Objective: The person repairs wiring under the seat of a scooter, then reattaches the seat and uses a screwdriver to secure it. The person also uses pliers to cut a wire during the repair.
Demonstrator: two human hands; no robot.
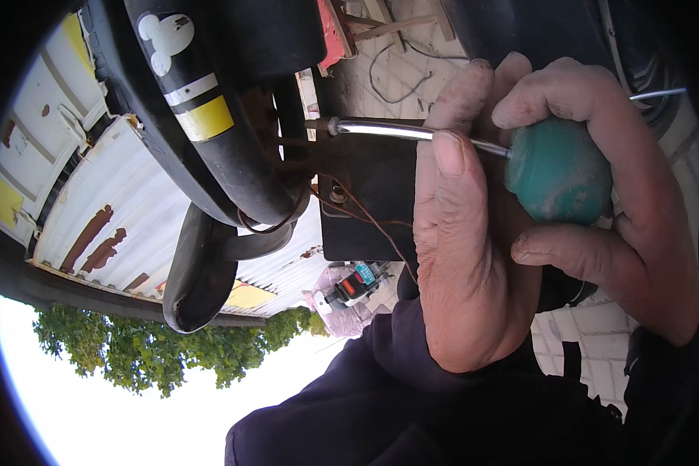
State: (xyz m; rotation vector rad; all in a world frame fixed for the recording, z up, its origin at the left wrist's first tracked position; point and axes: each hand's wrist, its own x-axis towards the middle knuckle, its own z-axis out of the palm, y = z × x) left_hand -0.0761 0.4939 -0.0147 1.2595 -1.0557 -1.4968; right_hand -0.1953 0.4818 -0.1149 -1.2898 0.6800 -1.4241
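Observation:
A screwdriver with a rounded, dusty green handle [561,172] and a shiny metal shaft [384,130] lies nearly level across the view. My right hand [648,210] curls around the handle, thumb below and fingers above. My left hand [462,256] has its thumb and fingers closed about the shaft, just left of the handle. The shaft's far end meets a small rusty fitting [322,125] beside a black curved part with yellow and white bands [210,116]; the exact contact is unclear. Thin brown wires [365,213] hang below the shaft, passing behind my left hand.
A black plate [357,245] carrying a bolt [337,194] sits behind the wires. A black mirror-like part [202,279] juts out lower left. Beyond are a rust-patched white metal panel [132,210], trees [163,349], a parked scooter [349,287] and a wooden frame [396,27] on paving.

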